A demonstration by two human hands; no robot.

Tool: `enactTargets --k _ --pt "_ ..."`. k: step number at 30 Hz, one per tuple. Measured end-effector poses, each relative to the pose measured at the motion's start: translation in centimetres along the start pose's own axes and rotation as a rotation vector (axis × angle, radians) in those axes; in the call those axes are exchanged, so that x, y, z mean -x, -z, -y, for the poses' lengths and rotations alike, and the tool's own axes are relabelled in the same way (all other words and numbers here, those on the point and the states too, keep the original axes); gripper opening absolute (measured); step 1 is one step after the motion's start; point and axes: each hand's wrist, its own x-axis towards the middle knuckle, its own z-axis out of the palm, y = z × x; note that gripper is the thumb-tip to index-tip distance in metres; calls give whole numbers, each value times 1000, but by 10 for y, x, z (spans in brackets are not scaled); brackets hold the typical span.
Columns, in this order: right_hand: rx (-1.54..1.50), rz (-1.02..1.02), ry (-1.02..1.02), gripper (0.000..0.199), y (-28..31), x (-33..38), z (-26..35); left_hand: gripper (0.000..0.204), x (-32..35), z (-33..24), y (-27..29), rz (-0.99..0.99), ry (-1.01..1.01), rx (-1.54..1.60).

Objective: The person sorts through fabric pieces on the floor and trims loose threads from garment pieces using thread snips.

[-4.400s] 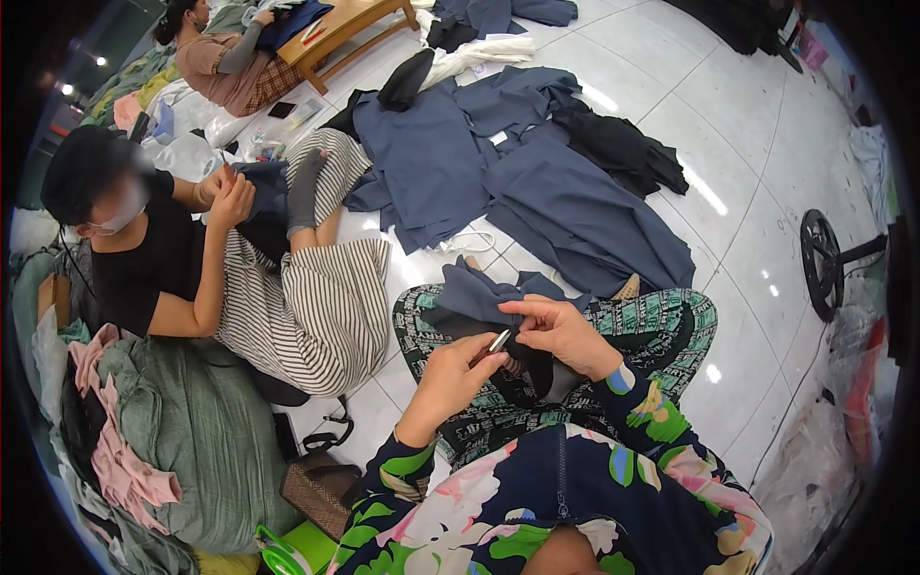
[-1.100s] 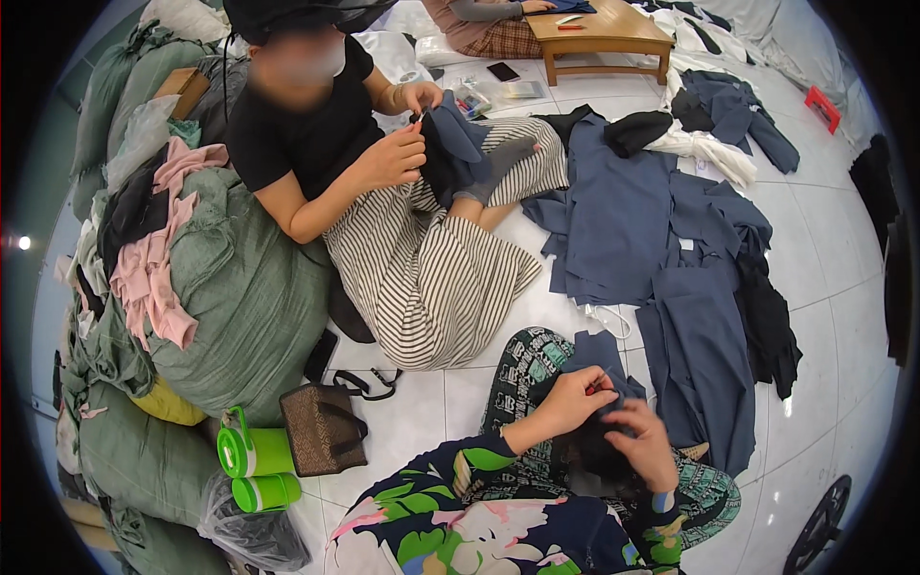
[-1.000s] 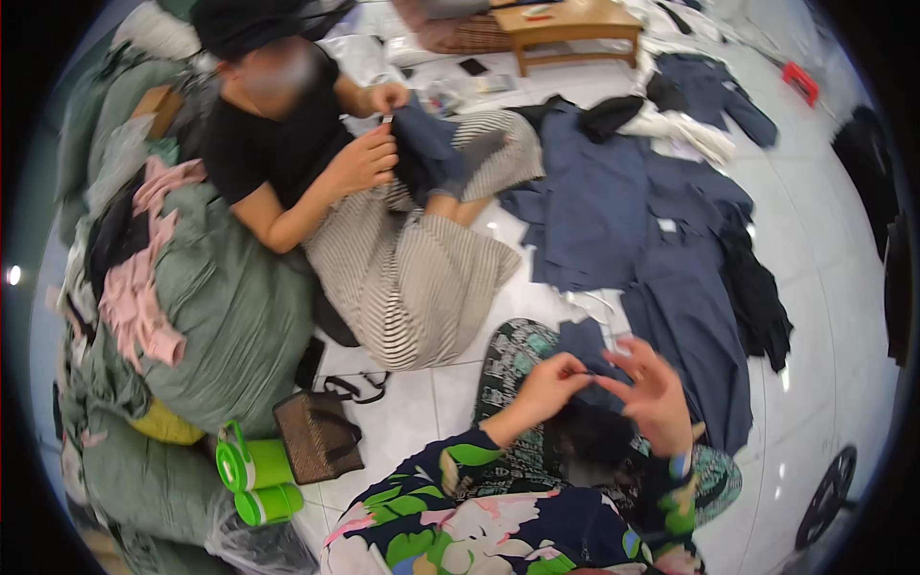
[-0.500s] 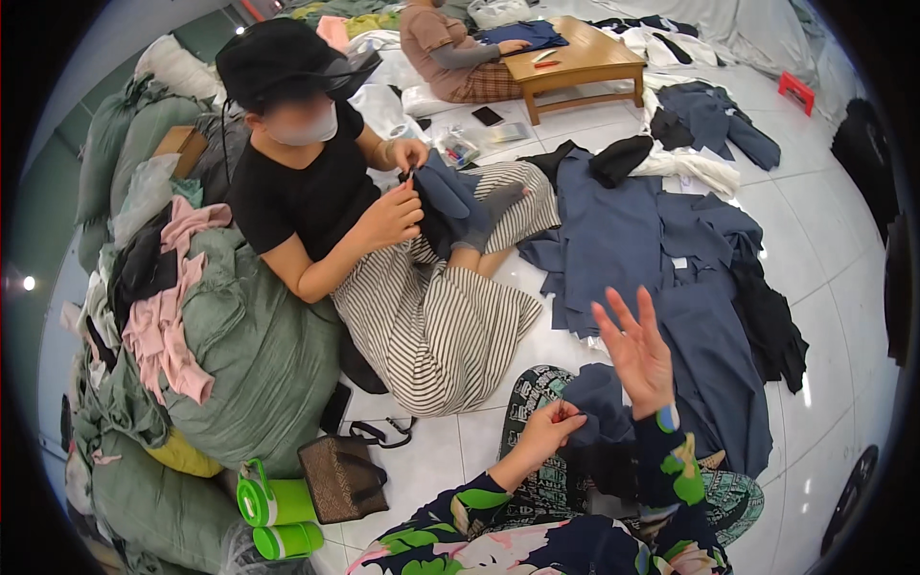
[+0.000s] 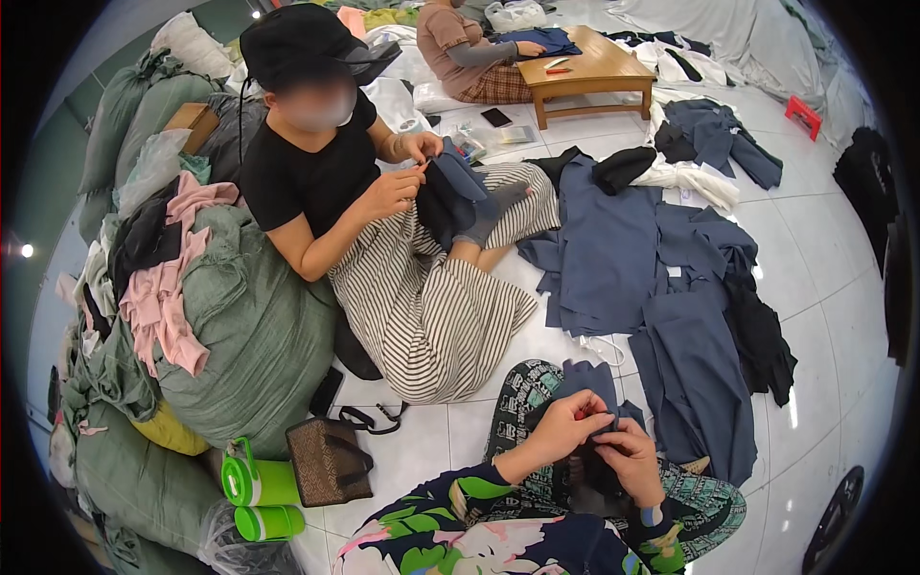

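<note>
Over my lap lies a piece of blue-grey cloth point(image 5: 588, 378) with darker fabric below it. My left hand point(image 5: 567, 429) is closed at the cloth's edge, its fingers bent inward; a small red spot shows at the fingertips, too small to name. Close beside it, my right hand point(image 5: 632, 462) pinches the same cloth with thumb and forefinger. The fingertips of both hands nearly meet, and they hide the bit of cloth between them. Patterned trousers point(image 5: 522, 393) show under the cloth.
Blue-grey garment pieces point(image 5: 609, 240) spread over the tiled floor ahead. To the left, a person point(image 5: 311, 182) works on similar cloth. A brown bag point(image 5: 328, 462) and a green jug point(image 5: 257, 482) stand at lower left, by stuffed green sacks point(image 5: 249, 326). Farther back is a low wooden table point(image 5: 604, 62).
My right hand has come down from its raised, spread pose and now pinches the cloth beside my left hand. My left hand has shifted slightly rightward.
</note>
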Motion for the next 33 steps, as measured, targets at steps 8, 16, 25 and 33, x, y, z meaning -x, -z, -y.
enactTargets --k 8,16,25,33 --pt "-49 85 -205 21 15 14 30 17 8 -4 -2 13 17 -48" --pt "196 14 -86 23 12 33 19 17 12 12 3 40 -78 -120" --pt "47 24 -285 21 24 27 5 58 38 -172 -16 828 -1337 677" --pt "26 -5 -206 31 39 43 -23 36 -6 -187 -52 815 -573 252"
